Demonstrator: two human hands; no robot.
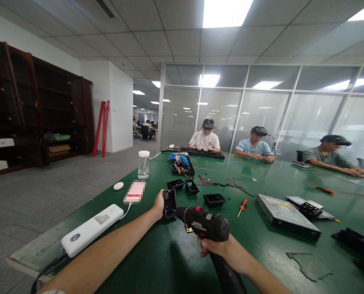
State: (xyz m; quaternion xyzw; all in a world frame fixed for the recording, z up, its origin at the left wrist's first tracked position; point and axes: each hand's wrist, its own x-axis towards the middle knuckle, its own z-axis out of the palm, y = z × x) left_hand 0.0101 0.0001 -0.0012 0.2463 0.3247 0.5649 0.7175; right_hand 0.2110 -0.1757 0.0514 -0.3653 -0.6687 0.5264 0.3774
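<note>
My left hand grips a black plastic box by its left side and holds it up on edge over the table. In my right hand is a black cordless drill, its handle wrapped by my fingers. The drill's front end points left at the box's open face; whether the bit touches it I cannot tell. Just beyond lie several similar black boxes, among them one open frame and another. An orange-handled screwdriver rests to the right of them.
On the left are a white power strip, a pink phone and a clear jar. A flat metal case lies right, near a dark glass-like shard. Farther back, a tray with blue wires stands before three seated people.
</note>
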